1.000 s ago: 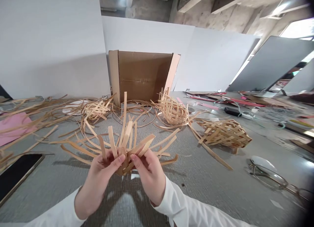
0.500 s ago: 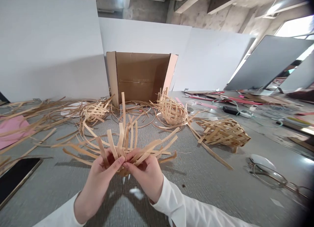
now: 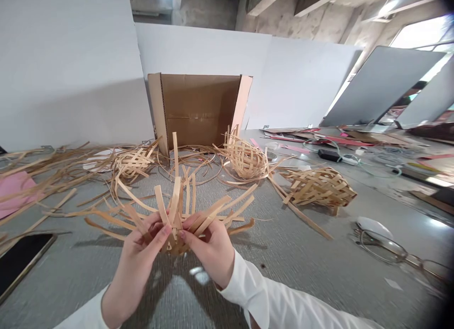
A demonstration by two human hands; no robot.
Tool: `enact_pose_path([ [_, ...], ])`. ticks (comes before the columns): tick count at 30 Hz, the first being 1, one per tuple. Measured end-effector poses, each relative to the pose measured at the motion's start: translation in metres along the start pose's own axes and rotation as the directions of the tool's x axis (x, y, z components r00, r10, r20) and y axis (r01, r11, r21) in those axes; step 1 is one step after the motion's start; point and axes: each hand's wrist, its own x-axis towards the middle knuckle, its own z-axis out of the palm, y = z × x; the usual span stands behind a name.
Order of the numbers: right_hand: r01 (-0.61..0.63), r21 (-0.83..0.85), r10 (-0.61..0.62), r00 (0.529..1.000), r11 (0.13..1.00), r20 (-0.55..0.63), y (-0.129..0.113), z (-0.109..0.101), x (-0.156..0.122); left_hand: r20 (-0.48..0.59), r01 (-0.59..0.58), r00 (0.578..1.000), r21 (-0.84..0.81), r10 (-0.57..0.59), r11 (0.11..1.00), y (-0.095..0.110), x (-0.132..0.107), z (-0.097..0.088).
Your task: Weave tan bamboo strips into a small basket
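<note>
Between my hands is a half-woven basket point(image 3: 173, 246) of pale bamboo strips, its loose ends fanning out to both sides and upward. My left hand point(image 3: 140, 251) pinches strips at its left side, thumb against the weave. On the other side my right hand point(image 3: 210, 248) grips strips near the middle, thumb and fingers pressed together. The thumbs are a little apart, with crossed strips showing between them. The fingers behind the weave are partly hidden. Several long strips stand up in front of the left hand, the tallest point(image 3: 175, 154) near the centre.
Woven pieces lie beyond: one at left point(image 3: 133, 163), one at centre right point(image 3: 246, 158), another at right point(image 3: 321, 189). Loose strips cover the left. A phone point(image 3: 23, 262), glasses point(image 3: 383, 246), a computer mouse point(image 3: 374, 226) and an open cardboard box point(image 3: 200, 106) surround the work.
My thumbs have moved slightly apart, uncovering woven strips between them. My left hand has shifted a little left. The whole view has moved slightly.
</note>
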Motion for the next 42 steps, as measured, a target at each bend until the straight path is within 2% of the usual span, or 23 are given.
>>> enact_pose_path([
  [3,-0.002,0.045,0.001,1.0,0.999,0.019,-0.001,0.001,0.0,-0.035,-0.026,0.999,0.049,0.027,0.998,0.0,0.0,0.0],
  [7,0.015,0.109,-0.019,0.999,0.994,0.037,0.001,0.004,-0.001,0.013,-0.036,0.999,0.098,0.034,0.995,0.001,0.001,0.0],
  [12,0.024,0.111,-0.03,0.998,0.994,0.052,0.002,0.003,0.0,0.023,-0.025,1.0,0.149,0.022,0.989,0.005,0.003,0.0],
  [16,0.024,0.093,-0.033,0.995,0.995,0.093,0.002,0.001,0.0,-0.061,-0.023,0.998,0.113,0.03,0.993,0.008,0.003,0.003],
  [18,0.035,0.063,-0.041,0.994,0.997,0.098,0.003,0.001,0.0,-0.03,-0.005,1.0,0.094,0.008,0.996,0.009,0.003,0.004],
  [21,0.051,0.069,-0.055,0.996,0.996,0.063,0.003,0.001,0.0,0.09,0.033,0.995,0.105,-0.042,0.994,0.01,0.004,0.005],
  [25,0.122,0.055,-0.125,0.991,0.991,0.046,-0.003,0.0,0.0,0.112,0.017,0.993,0.154,-0.035,0.988,0.012,0.002,0.006],
  [28,0.149,0.022,-0.15,0.987,0.989,0.05,-0.007,-0.001,-0.001,0.092,0.001,0.996,0.17,-0.017,0.985,0.011,0.0,0.006],
  [31,0.109,0.089,-0.114,0.992,0.99,0.054,-0.007,0.0,-0.002,0.035,-0.029,0.999,0.156,0.024,0.987,0.006,-0.001,0.004],
  [37,0.121,0.103,-0.117,0.992,0.987,-0.043,0.001,0.0,-0.005,-0.02,-0.01,1.0,0.185,0.014,0.983,-0.005,-0.001,-0.003],
  [42,0.029,0.191,-0.02,0.999,0.981,-0.047,0.004,0.0,-0.003,-0.021,-0.013,1.0,0.187,0.017,0.982,-0.007,0.0,-0.004],
])
